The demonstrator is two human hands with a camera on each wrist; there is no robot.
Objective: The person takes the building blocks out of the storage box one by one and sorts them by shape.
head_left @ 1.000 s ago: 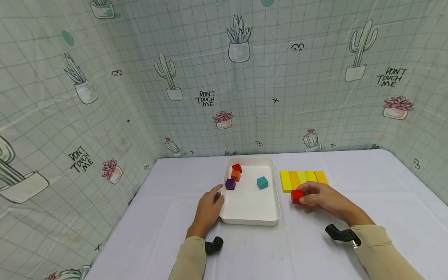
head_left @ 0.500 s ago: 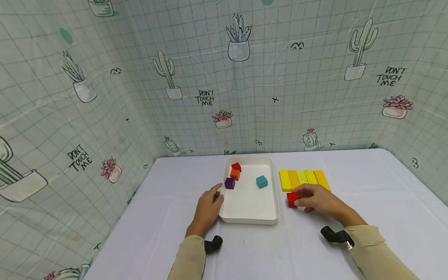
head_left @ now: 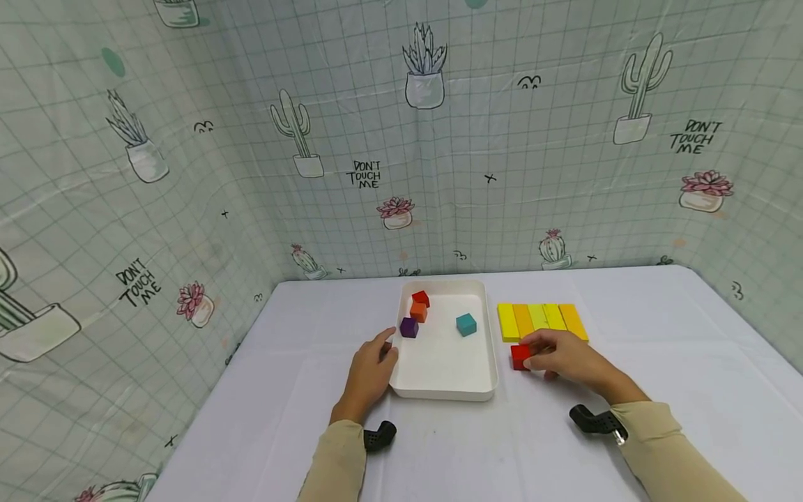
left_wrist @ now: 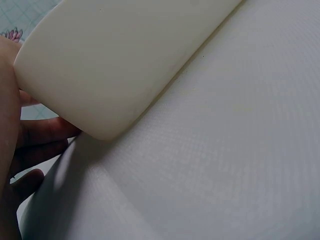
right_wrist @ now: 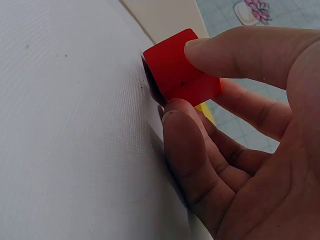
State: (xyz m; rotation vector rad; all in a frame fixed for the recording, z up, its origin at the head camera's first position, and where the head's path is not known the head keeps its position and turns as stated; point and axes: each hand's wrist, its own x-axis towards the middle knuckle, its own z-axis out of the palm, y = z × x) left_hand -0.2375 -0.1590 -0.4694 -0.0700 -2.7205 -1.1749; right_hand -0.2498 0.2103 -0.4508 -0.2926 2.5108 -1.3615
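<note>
My right hand (head_left: 567, 359) pinches a red cube (head_left: 520, 357) between thumb and fingers, low over the table just in front of a row of yellow blocks. The right wrist view shows the thumb and fingers on the red cube (right_wrist: 175, 62), its lower edge close to the cloth. My left hand (head_left: 369, 373) rests against the left wall of a white tray (head_left: 445, 395), fingers relaxed. In the left wrist view its fingers (left_wrist: 47, 131) touch the tray's wall (left_wrist: 105, 65) near a corner. Inside the tray lie a red block (head_left: 421, 299), an orange cube (head_left: 418, 312), a purple cube (head_left: 409, 328) and a teal cube (head_left: 466, 325).
Several yellow and amber blocks (head_left: 538, 318) lie side by side right of the tray, partly behind my right hand. A white cloth covers the table (head_left: 452, 453). A cactus-print curtain (head_left: 489, 139) hangs behind and along the sides.
My right hand has moved left and slightly down toward the near side of the yellow blocks, carrying the red cube. My left hand stays at the tray.
</note>
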